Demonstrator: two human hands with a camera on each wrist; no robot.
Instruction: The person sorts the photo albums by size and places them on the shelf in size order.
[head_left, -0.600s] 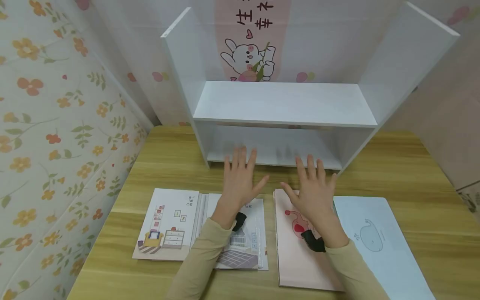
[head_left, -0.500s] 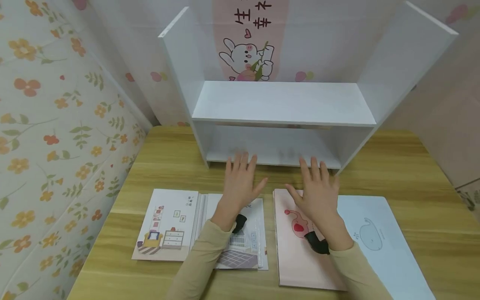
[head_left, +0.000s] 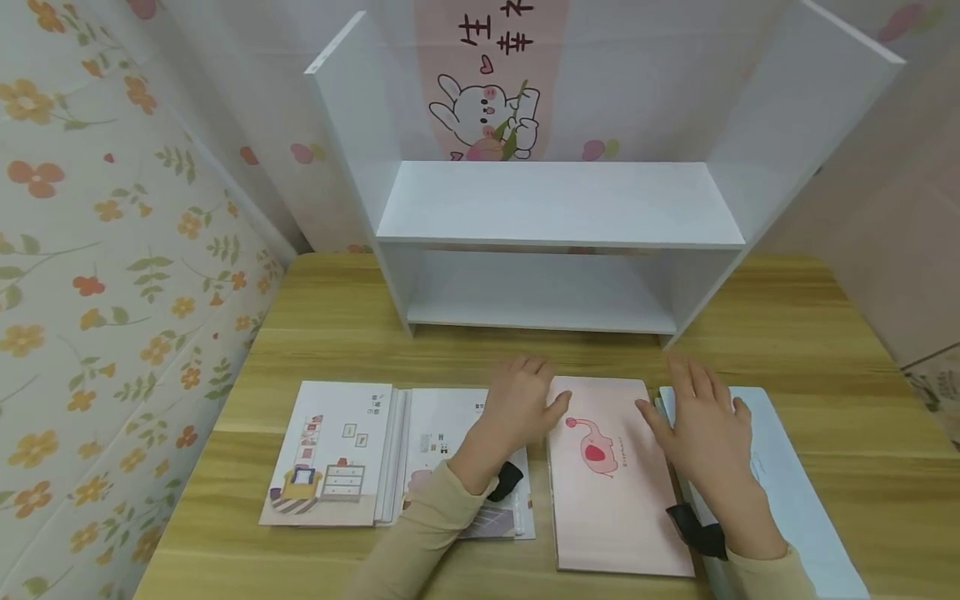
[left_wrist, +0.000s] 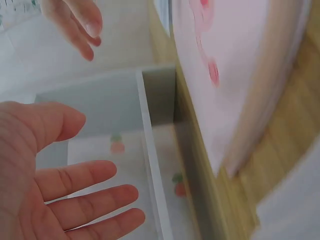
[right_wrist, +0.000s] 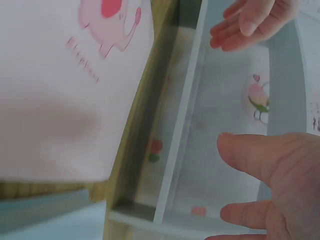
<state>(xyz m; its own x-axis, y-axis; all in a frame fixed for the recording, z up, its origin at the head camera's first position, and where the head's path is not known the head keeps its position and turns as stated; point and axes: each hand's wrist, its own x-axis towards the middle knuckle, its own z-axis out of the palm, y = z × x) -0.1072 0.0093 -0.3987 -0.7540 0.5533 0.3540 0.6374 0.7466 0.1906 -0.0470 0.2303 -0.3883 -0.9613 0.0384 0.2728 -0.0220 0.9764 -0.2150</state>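
In the head view, my left hand [head_left: 517, 404] is held over the right white book's edge, beside the pink elephant book [head_left: 607, 525], with its fingers loosely extended. My right hand [head_left: 705, 425] hovers at the blue book [head_left: 806, 517], its fingers spread and thumb toward the pink book. Neither hand grips anything. The wrist views show the left fingers [left_wrist: 90, 205] and the right thumb [right_wrist: 245, 152] apart from the books. A white book with a room drawing [head_left: 330, 454] lies at the left, beside another white book [head_left: 431, 417] partly covered by the left forearm.
A white two-level shelf unit [head_left: 558, 204] stands at the back of the wooden table [head_left: 330, 333], its tall side panels rising left and right. Floral cloth [head_left: 150, 333] hangs along the left side, and a curtain with a rabbit print [head_left: 487, 117] hangs behind.
Both hands have moved right and away from the shelf's front edge. The left hand leaves the second white book more exposed; the right has moved from the pink book to the blue one.
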